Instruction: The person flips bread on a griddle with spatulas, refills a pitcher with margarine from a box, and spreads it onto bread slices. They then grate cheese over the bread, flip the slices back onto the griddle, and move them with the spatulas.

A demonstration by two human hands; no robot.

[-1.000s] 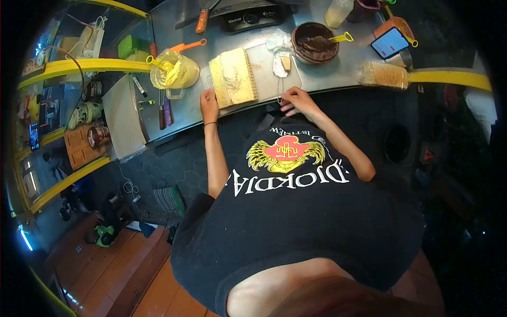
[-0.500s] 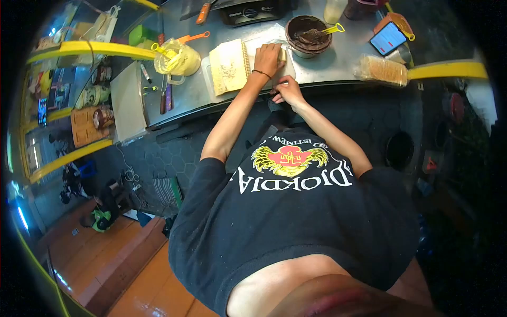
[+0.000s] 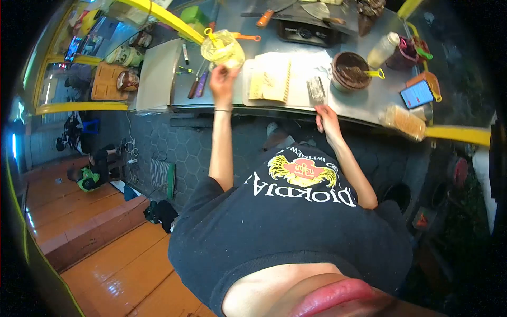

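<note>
My left hand [image 3: 223, 84], blurred and with a dark band at the wrist, is in front of the tub of pale yellow spread [image 3: 232, 48]; its fingers overlap the tub's lower edge. Near the counter's front edge, my right hand [image 3: 328, 120] has its fingers closed around the handle end of a small metal grater [image 3: 316, 91]. The grater lies over the right part of a white board [image 3: 301, 94]. Left of it on the board is a pale yellow slab of bread [image 3: 270, 84] with shreds on top. A pot of dark brown spread [image 3: 348, 79] stands right of the grater.
Knives [image 3: 200, 84] and a marker [image 3: 185, 53] lie left of the tub. A black appliance [image 3: 306, 34] stands behind the board. At right are a squeeze bottle [image 3: 384, 48], a phone [image 3: 416, 94] and packed sliced bread [image 3: 404, 122]. A person [image 3: 90, 177] sits far left.
My left hand has left the board and moved left to the tub. The grater now shows uncovered, with my right hand at its handle. The whole view has shifted.
</note>
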